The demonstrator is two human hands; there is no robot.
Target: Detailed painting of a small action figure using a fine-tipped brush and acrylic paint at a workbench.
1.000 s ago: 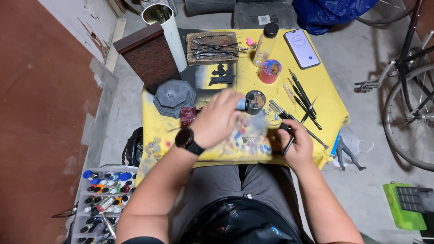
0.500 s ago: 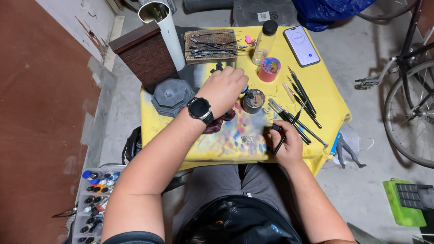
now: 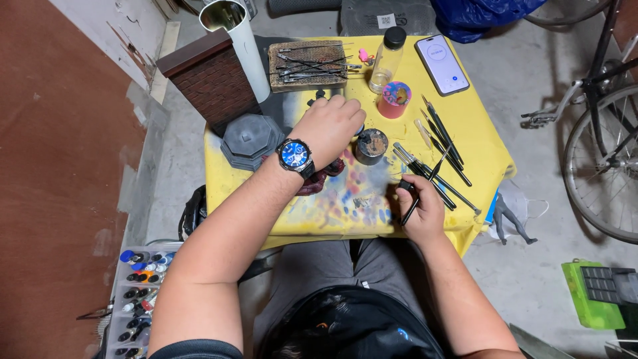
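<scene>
Left hand (image 3: 330,127) curls, contents hidden, beside the far paint pot (image 3: 371,145); right hand (image 3: 419,207) nearer, gripping an upright brush (image 3: 425,184).

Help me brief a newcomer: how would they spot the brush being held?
Start at the yellow table, then its near right edge, where the right hand rests. The brush is the thin dark one pinched there, tip raised, while the other brushes lie flat.
</scene>
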